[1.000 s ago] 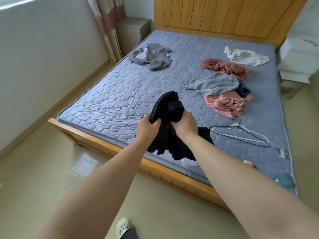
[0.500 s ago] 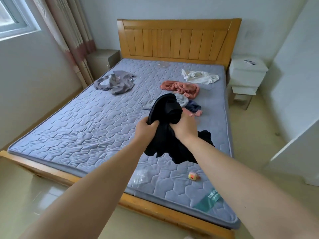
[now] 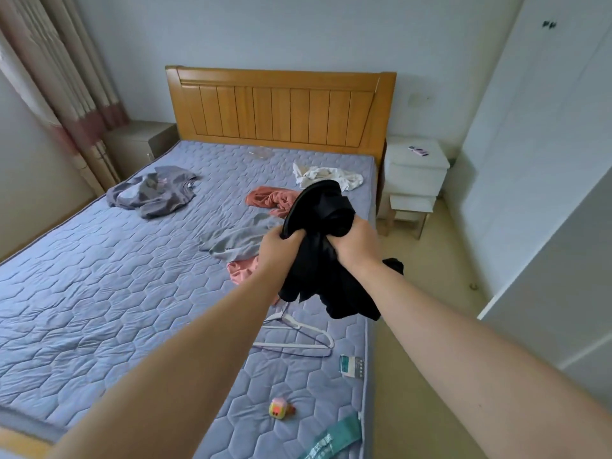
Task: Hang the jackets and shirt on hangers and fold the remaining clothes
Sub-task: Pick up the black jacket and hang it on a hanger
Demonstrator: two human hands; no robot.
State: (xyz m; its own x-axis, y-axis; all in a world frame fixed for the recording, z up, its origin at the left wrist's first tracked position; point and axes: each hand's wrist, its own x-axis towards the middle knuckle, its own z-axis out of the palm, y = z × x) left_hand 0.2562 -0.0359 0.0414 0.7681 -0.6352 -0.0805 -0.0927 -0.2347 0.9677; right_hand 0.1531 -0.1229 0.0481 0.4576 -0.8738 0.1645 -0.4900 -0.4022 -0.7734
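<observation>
Just above the quilted blue mattress [image 3: 99, 293], a black garment [image 3: 324, 279] hangs bunched in mid-air, the left hand [image 3: 278, 250] and right hand [image 3: 354, 243] both clenched tightly around its upper folds; hangers [image 3: 298, 339] lie on the bed below.

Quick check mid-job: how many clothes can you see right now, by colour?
black garment, held: 1
grey garments: 2
rust garment: 1
pink garment: 1
white garment: 1
Total: 6
</observation>
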